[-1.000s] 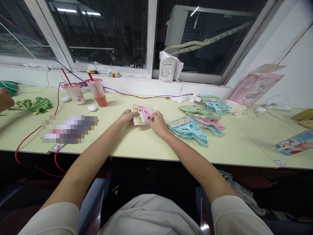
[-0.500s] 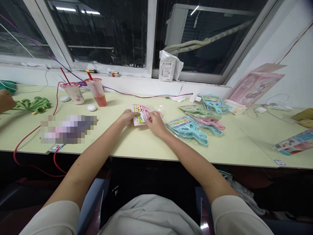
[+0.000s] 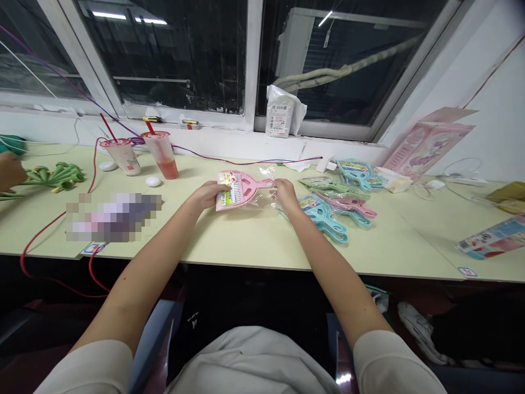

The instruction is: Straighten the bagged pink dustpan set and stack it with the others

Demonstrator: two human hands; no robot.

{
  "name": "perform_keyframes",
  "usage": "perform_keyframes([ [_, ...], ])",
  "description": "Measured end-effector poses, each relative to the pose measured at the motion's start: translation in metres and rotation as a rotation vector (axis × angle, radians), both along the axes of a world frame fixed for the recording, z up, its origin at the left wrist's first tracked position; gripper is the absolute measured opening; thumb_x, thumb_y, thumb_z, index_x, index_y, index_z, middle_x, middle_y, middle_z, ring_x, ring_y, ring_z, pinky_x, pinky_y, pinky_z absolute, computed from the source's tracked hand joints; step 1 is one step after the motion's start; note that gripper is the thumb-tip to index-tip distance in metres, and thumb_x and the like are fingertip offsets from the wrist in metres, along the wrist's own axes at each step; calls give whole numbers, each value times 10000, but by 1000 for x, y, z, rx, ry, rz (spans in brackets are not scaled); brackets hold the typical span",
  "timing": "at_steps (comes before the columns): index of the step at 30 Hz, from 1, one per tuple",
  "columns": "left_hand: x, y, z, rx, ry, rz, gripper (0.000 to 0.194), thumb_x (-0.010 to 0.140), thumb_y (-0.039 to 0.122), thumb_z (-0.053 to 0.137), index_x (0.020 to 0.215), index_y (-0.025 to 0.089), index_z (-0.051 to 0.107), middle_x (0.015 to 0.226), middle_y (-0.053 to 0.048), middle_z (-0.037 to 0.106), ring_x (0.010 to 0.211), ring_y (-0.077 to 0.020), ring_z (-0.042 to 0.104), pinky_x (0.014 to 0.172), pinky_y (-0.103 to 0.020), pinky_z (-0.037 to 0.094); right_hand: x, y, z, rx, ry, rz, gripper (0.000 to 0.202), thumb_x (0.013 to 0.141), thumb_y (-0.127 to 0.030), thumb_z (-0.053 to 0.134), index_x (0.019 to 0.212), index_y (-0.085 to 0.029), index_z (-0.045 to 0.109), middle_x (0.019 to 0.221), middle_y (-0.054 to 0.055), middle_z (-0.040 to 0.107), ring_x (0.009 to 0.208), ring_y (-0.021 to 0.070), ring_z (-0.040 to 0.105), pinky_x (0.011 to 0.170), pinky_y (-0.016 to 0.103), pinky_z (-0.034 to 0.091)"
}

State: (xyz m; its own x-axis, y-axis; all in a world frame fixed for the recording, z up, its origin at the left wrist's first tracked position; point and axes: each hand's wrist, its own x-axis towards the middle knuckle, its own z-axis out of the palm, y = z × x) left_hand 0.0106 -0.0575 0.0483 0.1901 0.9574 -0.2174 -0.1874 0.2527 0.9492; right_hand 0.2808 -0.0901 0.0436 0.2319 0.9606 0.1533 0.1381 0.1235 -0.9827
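Note:
My left hand grips the left end of a pink toy dustpan with a printed label, held just above the pale table. Its handle points right. My right hand pinches the clear plastic bag at the handle end, and the bag is drawn partly off the dustpan. Just right of that hand lies a pile of bagged blue dustpans.
More bagged dustpans in pink, green and blue lie at the right. Two drink cups with straws stand at the back left. Red and purple wires cross the table. Another person's hand is beside green plastic pieces. A pink box leans on the wall.
My right hand has moved right from the dustpan's middle to its handle end, pulling the clear bag along. The pink dustpan now shows full length and sits slightly higher.

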Motion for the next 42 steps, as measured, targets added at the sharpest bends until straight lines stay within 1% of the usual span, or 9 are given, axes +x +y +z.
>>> perform_keyframes([
  [3, -1, -3, 1, 24, 15, -35, 390, 666, 9, 850, 1044, 56, 764, 1018, -240, 803, 999, -402, 792, 942, -529, 653, -4, -8, 6, -85, 300, 51, 125, 813, -265, 582, 919, -206, 613, 825, 19, 678, 639, 163, 668, 625, 286, 553],
  [10, -2, -2, 0, 48, 15, -53, 382, 648, 3, 849, 1015, 75, 770, 1007, -224, 804, 1028, -402, 784, 988, -542, 629, -4, -23, 16, -104, 444, 214, 105, 697, -168, 651, 799, -162, 673, 701, 39, 684, 628, 183, 679, 615, 309, 595],
  [19, -3, -4, 2, 76, 42, -130, 385, 662, 49, 857, 1033, 89, 762, 1038, -216, 802, 1022, -392, 783, 959, -532, 633, -1, -21, 16, -181, 529, 326, 34, 796, -141, 628, 782, -171, 637, 597, -27, 540, 607, 170, 648, 741, 379, 652],
  [22, -3, -6, 4, 78, 35, -136, 397, 650, 51, 865, 1032, 88, 764, 1040, -217, 802, 1031, -395, 782, 962, -526, 633, 0, -22, 16, -149, 565, 377, 61, 814, -105, 648, 809, -166, 643, 618, -28, 552, 659, 185, 693, 791, 397, 659],
  [27, -2, -4, 4, 76, 31, -92, 389, 651, 48, 869, 1027, 83, 773, 1016, -220, 804, 1027, -398, 783, 976, -537, 629, 5, -23, 15, -168, 530, 278, 84, 869, -59, 694, 838, -132, 665, 750, 50, 680, 697, 191, 726, 766, 371, 661],
  [31, -3, -1, 0, 88, 24, -89, 414, 649, 84, 896, 1045, 78, 774, 1019, -226, 804, 998, -404, 788, 935, -542, 646, 9, -23, 14, -232, 434, 163, 87, 901, -115, 750, 836, -139, 698, 709, 30, 671, 602, 139, 661, 616, 273, 607],
  [34, -2, -2, 0, 82, 51, -78, 438, 647, 107, 915, 1059, 89, 768, 1036, -218, 804, 977, -391, 793, 909, -528, 654, 9, -24, 15, -251, 377, 147, 93, 915, -130, 749, 826, -130, 723, 641, 7, 636, 531, 99, 580, 524, 213, 519],
  [39, 2, -8, 2, 89, 100, -89, 430, 638, 179, 967, 1010, 114, 761, 1001, -192, 808, 958, -353, 791, 885, -472, 653, 5, -24, 15, -263, 383, 131, 134, 888, -33, 713, 777, -107, 699, 686, 40, 694, 548, 110, 603, 510, 234, 493],
  [42, 4, -6, 2, 128, 87, -86, 392, 734, 327, 936, 1000, 105, 751, 989, -198, 799, 936, -327, 779, 841, -431, 640, 4, -24, 15, -252, 397, 97, 156, 916, -5, 655, 800, -102, 696, 690, 34, 697, 547, 110, 605, 530, 245, 514],
])
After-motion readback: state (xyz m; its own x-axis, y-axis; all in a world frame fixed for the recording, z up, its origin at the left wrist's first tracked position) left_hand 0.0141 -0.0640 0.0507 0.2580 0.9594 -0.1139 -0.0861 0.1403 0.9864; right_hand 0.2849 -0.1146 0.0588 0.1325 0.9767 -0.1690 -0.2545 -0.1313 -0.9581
